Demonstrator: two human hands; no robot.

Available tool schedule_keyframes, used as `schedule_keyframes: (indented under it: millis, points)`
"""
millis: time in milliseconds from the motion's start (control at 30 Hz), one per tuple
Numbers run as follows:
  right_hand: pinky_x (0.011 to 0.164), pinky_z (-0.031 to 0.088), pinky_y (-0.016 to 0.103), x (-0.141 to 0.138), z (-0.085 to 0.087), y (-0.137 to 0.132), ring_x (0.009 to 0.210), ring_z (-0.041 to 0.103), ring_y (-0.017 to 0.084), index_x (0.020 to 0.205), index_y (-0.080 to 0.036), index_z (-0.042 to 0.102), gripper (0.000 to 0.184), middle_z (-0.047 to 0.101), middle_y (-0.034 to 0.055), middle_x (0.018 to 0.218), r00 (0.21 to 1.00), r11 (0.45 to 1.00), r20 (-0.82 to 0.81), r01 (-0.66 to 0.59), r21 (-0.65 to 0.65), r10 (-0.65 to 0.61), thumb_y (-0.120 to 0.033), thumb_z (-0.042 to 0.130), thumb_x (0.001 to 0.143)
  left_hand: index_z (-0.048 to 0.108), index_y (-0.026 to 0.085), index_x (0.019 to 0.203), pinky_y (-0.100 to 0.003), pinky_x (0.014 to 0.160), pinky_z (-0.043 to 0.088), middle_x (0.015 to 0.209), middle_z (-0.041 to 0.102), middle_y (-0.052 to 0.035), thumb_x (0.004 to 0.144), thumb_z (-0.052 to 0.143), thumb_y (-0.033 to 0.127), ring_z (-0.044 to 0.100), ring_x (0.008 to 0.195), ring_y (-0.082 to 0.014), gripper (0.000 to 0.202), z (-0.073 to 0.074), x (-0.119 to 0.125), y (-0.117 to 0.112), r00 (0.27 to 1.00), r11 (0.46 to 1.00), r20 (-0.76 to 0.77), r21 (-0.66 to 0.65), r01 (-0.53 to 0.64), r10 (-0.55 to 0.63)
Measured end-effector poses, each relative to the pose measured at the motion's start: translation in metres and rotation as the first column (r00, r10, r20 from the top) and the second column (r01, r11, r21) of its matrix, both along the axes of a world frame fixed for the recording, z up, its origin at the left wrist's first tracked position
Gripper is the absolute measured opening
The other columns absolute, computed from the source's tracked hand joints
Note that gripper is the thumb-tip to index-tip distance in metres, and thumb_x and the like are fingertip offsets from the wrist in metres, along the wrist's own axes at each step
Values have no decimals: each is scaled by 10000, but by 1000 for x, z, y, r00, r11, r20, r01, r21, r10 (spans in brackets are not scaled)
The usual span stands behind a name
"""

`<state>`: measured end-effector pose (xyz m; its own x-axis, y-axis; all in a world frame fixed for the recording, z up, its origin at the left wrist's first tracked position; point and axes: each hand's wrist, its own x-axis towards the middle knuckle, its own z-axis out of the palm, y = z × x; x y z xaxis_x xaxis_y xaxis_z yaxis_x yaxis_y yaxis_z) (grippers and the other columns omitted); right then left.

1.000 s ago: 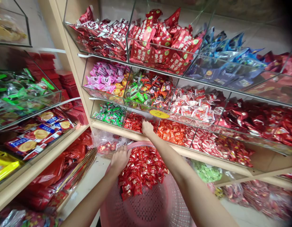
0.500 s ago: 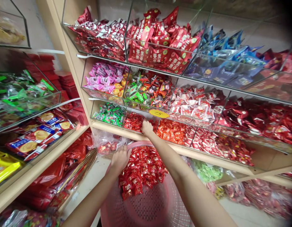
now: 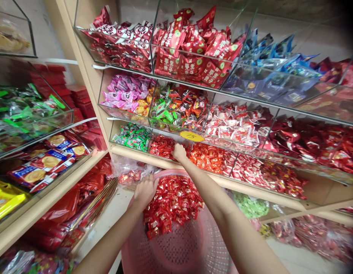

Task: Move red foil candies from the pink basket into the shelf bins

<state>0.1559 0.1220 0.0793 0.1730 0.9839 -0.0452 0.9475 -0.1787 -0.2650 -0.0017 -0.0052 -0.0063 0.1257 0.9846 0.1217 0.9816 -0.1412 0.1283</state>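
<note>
My left hand [image 3: 144, 190] is closed over the far left rim of a pink plastic basket [image 3: 213, 247]. Red-wrapped candies [image 3: 176, 199] lie heaped toward the basket's far side, leaving its perforated bottom bare nearer to me. Beyond the basket, my right hand [image 3: 179, 152] reaches into a low clear compartment holding small dark-red wrapped candies [image 3: 162, 147]. Its fingers are curled down among them, and whatever they hold is hidden. Orange-red candies [image 3: 207, 158] fill the compartment just right of that hand, and green-wrapped candies [image 3: 130, 137] fill the one at the left.
Clear bins of packaged sweets rise in tiers above, with a yellow price tag [image 3: 192, 136] on a front edge. A wooden shelf edge [image 3: 250, 188] runs below them. Left stands a second shelf with biscuit packs [image 3: 47, 163]. Bagged goods [image 3: 321, 236] lie low at right.
My right hand has shifted very slightly to the right within the red candy compartment. The left hand stays on the basket rim.
</note>
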Motion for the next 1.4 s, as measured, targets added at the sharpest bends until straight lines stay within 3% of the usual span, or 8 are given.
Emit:
schedule_keyframes:
  millis: [167, 300, 433, 567, 800, 933, 1200, 1400]
  points:
    - [714, 427, 292, 12, 26, -14, 896, 578, 215, 1067, -191, 510, 338, 593, 97, 985, 992, 989, -102, -53, 136, 67, -267, 594, 750, 512, 120, 1080, -363, 749, 467, 1003, 631, -139, 902, 158, 436, 605, 916, -246, 507, 1, -1, 0, 1000, 1000, 1, -7, 9, -9]
    - [647, 393, 240, 23, 30, -49, 706, 530, 130, 1007, -182, 525, 311, 573, 1, 783, 900, 925, -289, -243, 292, 328, -295, 620, 733, 505, 112, 1087, -359, 734, 469, 983, 634, -143, 904, 157, 424, 613, 892, -246, 502, 0, -1, 1, 1000, 1000, -15, 12, 17, -17]
    - [578, 366, 209, 26, -1, -104, 617, 456, 95, 983, -164, 520, 318, 511, -44, 701, 692, 830, -459, -449, 331, 558, -316, 629, 727, 499, 113, 1095, -358, 733, 467, 985, 631, -141, 905, 140, 430, 614, 883, -242, 516, -2, -1, 2, 1000, 1000, -9, 21, 21, -21]
    - [600, 373, 212, 19, -44, -155, 661, 496, 107, 985, -177, 540, 306, 558, -26, 751, 666, 772, -415, -613, 169, 620, -285, 650, 720, 499, 119, 1095, -356, 749, 460, 986, 628, -140, 904, 147, 434, 609, 895, -240, 510, 0, 0, 0, 999, 999, -17, 9, 31, -31]
    - [654, 416, 252, -10, -78, -209, 840, 559, 175, 990, -176, 556, 254, 628, 58, 926, 462, 449, -196, -887, -106, 865, -257, 604, 753, 484, 114, 1115, -349, 753, 457, 965, 622, -137, 903, 150, 441, 602, 899, -237, 514, 2, 2, -1, 1000, 1000, -23, 11, 21, -21]
    - [704, 433, 253, -19, -92, -225, 878, 560, 160, 1016, -192, 553, 221, 633, 51, 946, 375, 363, -126, -925, -112, 918, -172, 512, 799, 479, 116, 1131, -344, 761, 455, 990, 615, -139, 903, 153, 432, 601, 906, -231, 508, 2, 3, -1, 1000, 1000, -11, 2, 17, -17]
    - [686, 437, 248, -18, -93, -221, 875, 572, 156, 994, -188, 553, 187, 638, 44, 946, 333, 323, -75, -938, -127, 940, -161, 481, 823, 470, 125, 1152, -353, 775, 453, 1010, 611, -135, 902, 145, 446, 594, 925, -230, 521, 3, 3, -2, 1000, 1000, 13, -2, 15, -15]
    - [619, 415, 244, 17, -54, -187, 831, 586, 183, 973, -179, 550, 223, 645, 53, 916, 546, 528, -41, -824, -207, 837, -252, 598, 767, 474, 116, 1149, -343, 762, 457, 1010, 613, -138, 903, 140, 441, 597, 919, -230, 527, 2, 3, -1, 1000, 1000, -4, -6, 15, -15]
